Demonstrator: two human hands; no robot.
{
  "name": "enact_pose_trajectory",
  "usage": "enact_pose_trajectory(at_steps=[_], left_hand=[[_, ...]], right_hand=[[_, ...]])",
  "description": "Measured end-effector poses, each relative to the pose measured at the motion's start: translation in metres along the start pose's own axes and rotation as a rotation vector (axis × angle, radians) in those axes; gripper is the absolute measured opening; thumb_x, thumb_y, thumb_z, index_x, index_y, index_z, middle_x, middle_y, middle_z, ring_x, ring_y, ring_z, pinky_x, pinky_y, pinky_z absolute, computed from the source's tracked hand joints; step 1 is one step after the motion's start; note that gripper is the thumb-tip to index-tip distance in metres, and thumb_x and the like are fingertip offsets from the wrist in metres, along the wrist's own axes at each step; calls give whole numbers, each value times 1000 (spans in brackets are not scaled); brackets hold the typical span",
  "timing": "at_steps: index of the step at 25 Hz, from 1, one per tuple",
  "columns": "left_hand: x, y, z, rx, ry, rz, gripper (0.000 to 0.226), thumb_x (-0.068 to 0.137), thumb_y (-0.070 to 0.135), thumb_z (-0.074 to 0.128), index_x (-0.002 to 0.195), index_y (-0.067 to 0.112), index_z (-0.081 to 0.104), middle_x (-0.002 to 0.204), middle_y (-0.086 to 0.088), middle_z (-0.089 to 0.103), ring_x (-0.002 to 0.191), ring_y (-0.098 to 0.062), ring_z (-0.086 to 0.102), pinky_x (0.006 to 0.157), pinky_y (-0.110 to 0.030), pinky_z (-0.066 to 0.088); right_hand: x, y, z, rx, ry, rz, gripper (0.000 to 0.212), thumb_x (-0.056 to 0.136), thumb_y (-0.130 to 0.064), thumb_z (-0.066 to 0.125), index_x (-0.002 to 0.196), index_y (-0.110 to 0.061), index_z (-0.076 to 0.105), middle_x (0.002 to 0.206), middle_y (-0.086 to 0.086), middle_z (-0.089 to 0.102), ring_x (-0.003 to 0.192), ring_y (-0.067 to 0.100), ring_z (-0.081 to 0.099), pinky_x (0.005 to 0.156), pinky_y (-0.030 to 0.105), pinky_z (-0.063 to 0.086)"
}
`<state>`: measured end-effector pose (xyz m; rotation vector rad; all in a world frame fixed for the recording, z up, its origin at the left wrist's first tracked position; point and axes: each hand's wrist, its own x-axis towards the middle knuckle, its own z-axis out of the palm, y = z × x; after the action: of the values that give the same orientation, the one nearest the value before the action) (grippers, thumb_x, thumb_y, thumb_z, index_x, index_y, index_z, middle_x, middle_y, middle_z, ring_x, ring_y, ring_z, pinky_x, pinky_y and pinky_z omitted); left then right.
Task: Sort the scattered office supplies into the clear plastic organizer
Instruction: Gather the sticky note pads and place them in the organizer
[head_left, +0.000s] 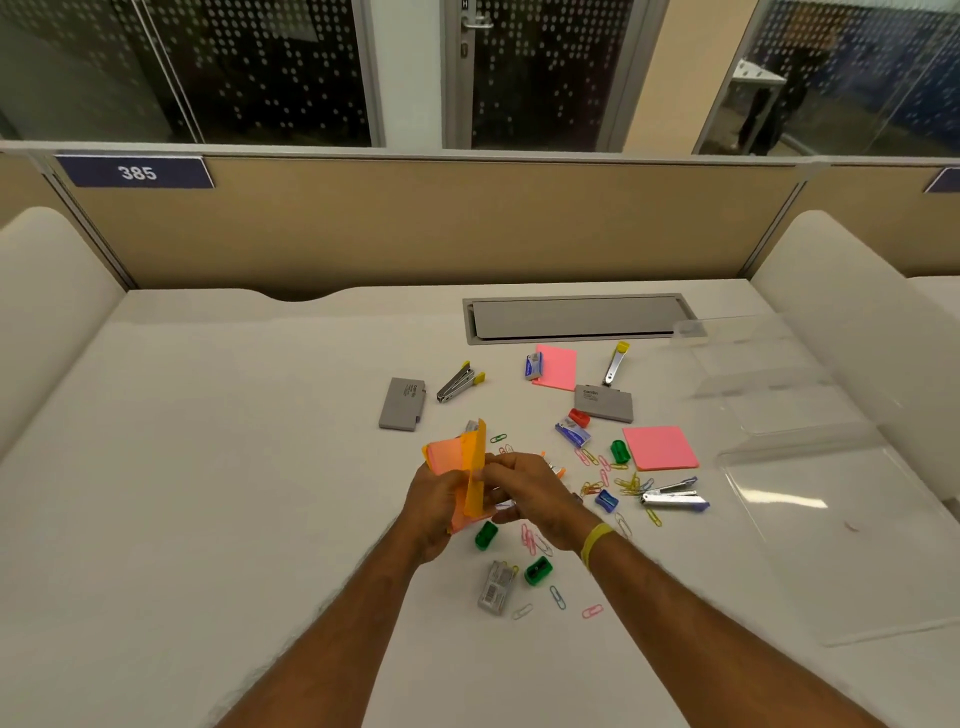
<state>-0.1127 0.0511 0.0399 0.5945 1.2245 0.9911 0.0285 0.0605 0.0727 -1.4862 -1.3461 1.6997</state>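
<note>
My left hand (434, 506) and my right hand (530, 499) meet above the middle of the white desk (234, 467), both gripping a stack of orange and pink sticky notes (465, 467) held on edge. The clear plastic organizer (810, 467) stands at the right, its compartments bare. Scattered around: two pink sticky note pads (661, 448) (557, 367), staplers (460, 382) (614, 364) (674, 496), two grey boxes (402, 404) (604, 403), green sharpeners (487, 536) (537, 570) (620, 450), a blue sharpener (606, 501), staple boxes (497, 587) (572, 434) and several coloured paper clips (597, 470).
A grey cable hatch (576, 318) is set into the desk at the back. Beige partitions (415, 223) close off the far side, and white side panels (41, 291) rise at left and right.
</note>
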Motion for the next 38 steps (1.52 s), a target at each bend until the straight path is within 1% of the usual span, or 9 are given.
enact_pose_trajectory(at_steps=[4,8,12,15,19,25,30,33,38], left_hand=[[-9,-4,4,-11,41,-22,45,94,2,52,137,9,41,121,-21,59,100,-37,64,68,-41,57],[-17,-11,11,37,26,-23,46,93,9,58,137,11,43,110,-13,63,92,-31,65,61,-38,57],[-18,-11,19,-36,43,-120,52,93,11,57,141,11,36,120,-19,55,95,-36,60,68,-43,55],[-20,-11,29,-97,-7,-163,52,91,19,59,139,13,38,123,-21,57,99,-39,61,66,-42,55],[-14,-18,48,-82,-23,-179,57,91,20,60,142,12,38,128,-22,57,111,-42,58,89,-54,52],[-5,-25,68,-139,-23,-245,55,94,24,56,143,11,34,127,-20,56,106,-41,59,85,-51,53],[3,-29,96,-115,-51,-290,51,89,16,60,136,12,40,120,-19,61,101,-40,61,66,-41,55],[10,-30,109,-106,-117,-314,40,85,12,59,123,11,47,99,-16,73,84,-37,71,58,-37,57],[26,-35,140,19,-211,-346,68,63,16,69,128,16,48,114,-23,64,100,-43,62,71,-44,56]], right_hand=[[-15,-1,1,2,59,42,45,84,-56,62,98,-13,65,87,2,71,77,16,71,59,28,58],[-28,3,2,-228,103,-48,34,89,-42,63,104,-12,64,103,15,68,94,30,67,79,43,59],[-36,9,-7,-208,170,15,46,96,-27,56,137,-9,46,134,14,54,118,33,55,98,43,50],[-39,11,-19,-173,152,-8,56,90,-27,65,140,-11,44,136,12,53,119,31,55,96,40,50],[-41,19,-24,-273,169,-98,59,88,-30,68,139,-17,42,136,9,53,116,22,54,94,34,49],[-37,40,-56,-670,358,-137,96,74,-62,69,148,-22,23,148,3,30,137,22,29,110,44,34],[-36,55,-78,-630,188,-160,102,78,-67,61,153,-25,7,159,-3,15,145,21,18,114,41,25],[-39,53,-106,-597,148,-209,115,68,-67,71,153,-29,2,161,-7,9,147,20,16,116,48,29],[-34,50,-158,-1126,-66,-452,133,58,-66,78,153,-21,-3,162,0,7,149,19,7,121,40,-3]])
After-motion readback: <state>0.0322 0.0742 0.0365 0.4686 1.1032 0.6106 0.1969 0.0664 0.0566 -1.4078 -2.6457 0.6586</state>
